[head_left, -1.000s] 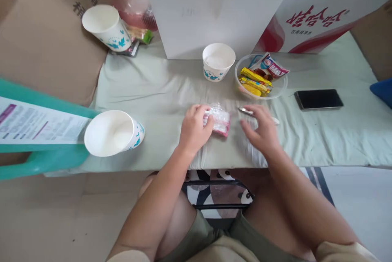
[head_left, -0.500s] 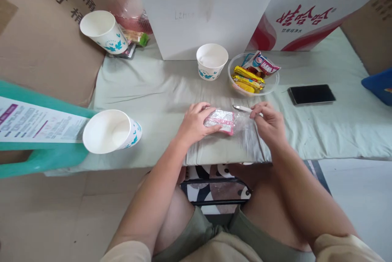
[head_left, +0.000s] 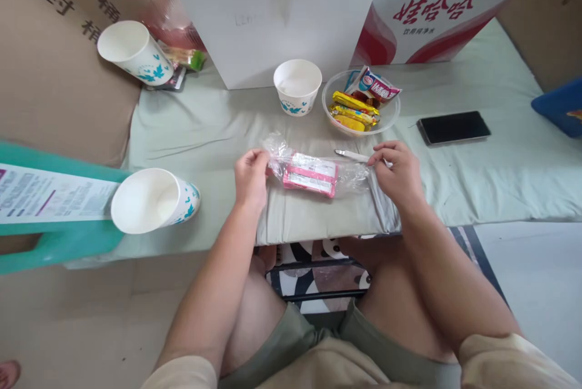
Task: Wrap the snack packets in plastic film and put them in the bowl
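A clear plastic bag (head_left: 356, 176) with pink-and-white packets (head_left: 310, 174) inside lies on the cloth in front of me. My left hand (head_left: 251, 178) pinches the bag's crumpled left end between thumb and fingers. At the other side, my right hand (head_left: 397, 172) is closed on a small white-handled knife (head_left: 352, 156), whose metal tip points left above the packets. The right fingers are close to the bag's right end; whether they also grip the film, I cannot tell.
Behind the bag stand a paper cup (head_left: 297, 89) and a clear bowl (head_left: 361, 101) of wrapped snacks. A phone (head_left: 453, 128) lies to the right. More paper cups (head_left: 154, 201) and a green bag (head_left: 59, 204) are at left; a white box (head_left: 282, 19) rises behind.
My left hand has let go of the packets and moved left to the bag's end, stretching the film out. The right hand keeps the knife. The view has shifted slightly.
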